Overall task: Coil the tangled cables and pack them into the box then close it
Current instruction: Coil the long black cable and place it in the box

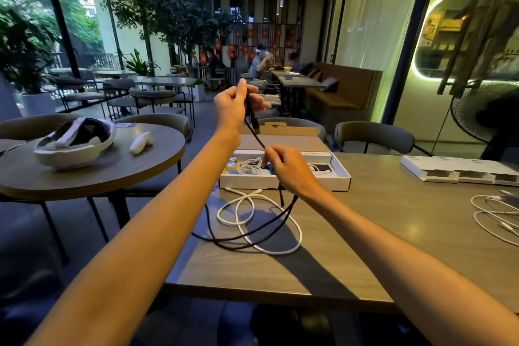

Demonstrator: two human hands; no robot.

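Observation:
My left hand [234, 105] is raised above the table and pinches one end of a black cable [254, 129]. My right hand [289, 169] grips the same cable lower down, just over the open white box [341, 177]. The cable's slack hangs from my right hand and loops on the table, crossing a loose white cable [283, 251]. Inside the box lie coiled white cables and small items. The box lid [280, 140] stands open behind it.
A grey wooden table [365, 247] carries the box. At its right are flat white boxes [460, 170] and another white cable [494, 213]. A round table [92, 174] at left holds a white headset and a controller. Chairs stand behind the box; a fan is at far right.

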